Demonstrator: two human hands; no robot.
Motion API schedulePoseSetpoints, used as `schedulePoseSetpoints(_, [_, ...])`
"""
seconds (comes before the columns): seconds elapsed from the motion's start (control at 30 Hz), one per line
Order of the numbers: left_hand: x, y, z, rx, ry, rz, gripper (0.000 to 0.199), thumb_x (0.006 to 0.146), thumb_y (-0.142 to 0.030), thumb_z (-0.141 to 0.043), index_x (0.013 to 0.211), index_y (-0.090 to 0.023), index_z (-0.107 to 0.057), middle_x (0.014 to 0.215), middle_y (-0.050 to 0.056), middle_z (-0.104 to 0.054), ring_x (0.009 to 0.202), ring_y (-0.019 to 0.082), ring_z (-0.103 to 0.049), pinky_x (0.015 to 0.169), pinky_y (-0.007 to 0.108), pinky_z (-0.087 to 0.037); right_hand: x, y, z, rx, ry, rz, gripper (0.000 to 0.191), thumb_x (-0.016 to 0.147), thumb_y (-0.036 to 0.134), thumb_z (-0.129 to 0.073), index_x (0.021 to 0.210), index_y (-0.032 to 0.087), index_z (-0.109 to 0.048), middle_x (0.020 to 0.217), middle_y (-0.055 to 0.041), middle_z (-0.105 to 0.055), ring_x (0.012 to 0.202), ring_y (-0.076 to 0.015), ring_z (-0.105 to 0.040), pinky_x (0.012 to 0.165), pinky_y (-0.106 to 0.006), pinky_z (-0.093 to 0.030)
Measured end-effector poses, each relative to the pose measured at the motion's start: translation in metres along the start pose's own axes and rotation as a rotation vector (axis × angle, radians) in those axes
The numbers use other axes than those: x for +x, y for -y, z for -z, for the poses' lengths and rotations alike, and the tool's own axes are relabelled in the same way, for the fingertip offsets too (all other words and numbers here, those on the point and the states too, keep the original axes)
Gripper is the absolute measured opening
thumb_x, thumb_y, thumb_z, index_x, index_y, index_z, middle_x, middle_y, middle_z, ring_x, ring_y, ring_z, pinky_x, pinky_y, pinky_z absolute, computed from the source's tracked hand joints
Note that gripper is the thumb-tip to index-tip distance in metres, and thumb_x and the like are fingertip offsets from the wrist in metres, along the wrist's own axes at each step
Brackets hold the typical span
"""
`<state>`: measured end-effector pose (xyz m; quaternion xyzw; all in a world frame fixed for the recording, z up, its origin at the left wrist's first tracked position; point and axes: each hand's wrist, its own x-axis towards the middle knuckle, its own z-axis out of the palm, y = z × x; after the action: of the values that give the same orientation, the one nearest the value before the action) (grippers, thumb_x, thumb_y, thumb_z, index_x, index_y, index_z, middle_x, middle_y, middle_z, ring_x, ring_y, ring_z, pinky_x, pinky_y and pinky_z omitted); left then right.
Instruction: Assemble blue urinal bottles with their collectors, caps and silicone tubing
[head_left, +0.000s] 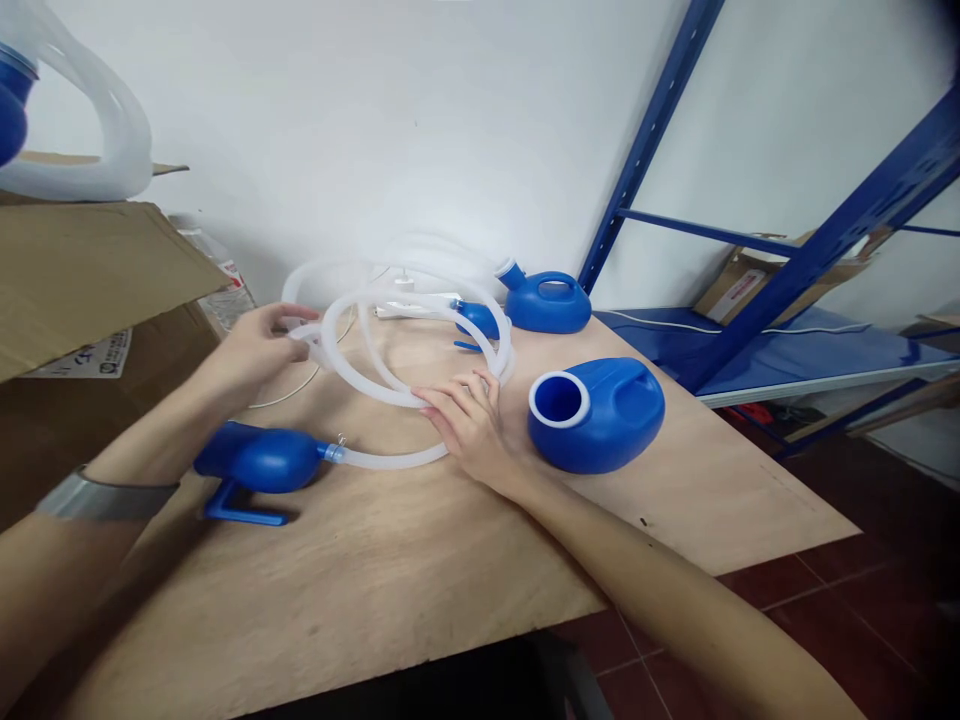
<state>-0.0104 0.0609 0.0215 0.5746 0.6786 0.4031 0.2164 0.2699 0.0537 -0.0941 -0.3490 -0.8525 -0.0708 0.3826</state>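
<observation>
A translucent white hose [382,390] lies in loose loops over the wooden table. My left hand [262,345] grips the hose at the left side of the coil. At the front of the loops, my right hand [469,420] has its fingers closed on the same hose. The hose's near end runs to a blue funnel-shaped plastic piece [274,460] with a flat handle, joined by a clear connector with a small metal clamp [341,440]. Right of my right hand rests a blue jug [622,415] with a white-rimmed mouth, apart from it.
Another blue jug [551,302] stands at the back, beside a second blue funnel piece [480,320]. Cardboard boxes [90,270] fill the left side, with more hose [124,140] above. A blue metal shelf [765,350] stands on the right. A thin white cable crosses the table [420,570].
</observation>
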Motion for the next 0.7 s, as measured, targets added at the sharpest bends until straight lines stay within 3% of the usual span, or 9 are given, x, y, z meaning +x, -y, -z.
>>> schedulePoseSetpoints(0.17, [-0.008, -0.027, 0.019, -0.331, -0.007, 0.086, 0.070, 0.073, -0.022, -0.074, 0.141, -0.012, -0.064, 0.114, 0.013, -0.074, 0.115, 0.030, -0.071, 0.112, 0.055, -0.056, 0.001, 0.005, 0.000, -0.029, 0.018, -0.044, 0.035, 0.112, 0.025, -0.053, 0.139, 0.037, -0.072, 0.116, -0.0023, -0.080, 0.116, -0.0255, -0.063, 0.130, -0.059, -0.015])
schedulePoseSetpoints(0.27, [-0.019, -0.041, 0.016, -0.487, 0.004, 0.050, 0.054, 0.077, -0.026, -0.079, 0.128, -0.012, -0.071, 0.121, 0.014, -0.071, 0.129, 0.036, -0.064, 0.116, 0.065, -0.051, 0.002, 0.005, 0.005, -0.026, -0.045, -0.079, 0.035, 0.112, 0.023, -0.052, 0.135, 0.035, -0.074, 0.116, -0.0036, -0.079, 0.120, -0.0268, -0.061, 0.132, -0.062, -0.011])
schedulePoseSetpoints(0.4, [-0.029, -0.051, 0.007, -0.484, 0.003, 0.070, 0.054, 0.076, -0.022, -0.080, 0.129, -0.012, -0.070, 0.120, 0.015, -0.072, 0.128, 0.036, -0.065, 0.117, 0.065, -0.050, 0.003, 0.002, 0.010, 0.015, -0.161, -0.160, 0.035, 0.114, 0.024, -0.045, 0.133, 0.031, -0.073, 0.118, -0.0045, -0.077, 0.121, -0.0257, -0.062, 0.133, -0.061, -0.015])
schedulePoseSetpoints(0.57, [-0.033, -0.056, 0.014, -0.782, 0.098, 0.026, 0.020, 0.091, -0.025, -0.062, 0.103, -0.014, -0.072, 0.126, 0.012, -0.071, 0.135, 0.035, -0.063, 0.125, 0.067, -0.044, 0.002, 0.005, 0.003, 0.026, -0.102, -0.115, 0.034, 0.113, 0.024, -0.047, 0.132, 0.031, -0.074, 0.116, -0.0047, -0.078, 0.122, -0.0269, -0.059, 0.132, -0.063, -0.013])
schedulePoseSetpoints(0.63, [-0.034, -0.055, 0.017, -0.774, 0.102, -0.059, 0.024, 0.088, -0.023, -0.063, 0.107, -0.014, -0.073, 0.126, 0.010, -0.072, 0.129, 0.035, -0.066, 0.121, 0.069, -0.048, 0.002, 0.007, 0.000, -0.003, -0.058, -0.076, 0.035, 0.113, 0.022, -0.048, 0.134, 0.032, -0.074, 0.117, -0.0051, -0.077, 0.124, -0.0276, -0.057, 0.132, -0.065, -0.011])
schedulePoseSetpoints(0.7, [-0.037, -0.053, 0.017, -0.648, 0.140, -0.144, 0.043, 0.079, -0.020, -0.076, 0.121, -0.015, -0.074, 0.119, 0.009, -0.074, 0.119, 0.034, -0.070, 0.114, 0.067, -0.055, 0.001, 0.007, -0.002, -0.035, -0.041, -0.046, 0.037, 0.113, 0.021, -0.047, 0.137, 0.032, -0.073, 0.118, -0.0056, -0.077, 0.124, -0.0278, -0.056, 0.132, -0.065, -0.011])
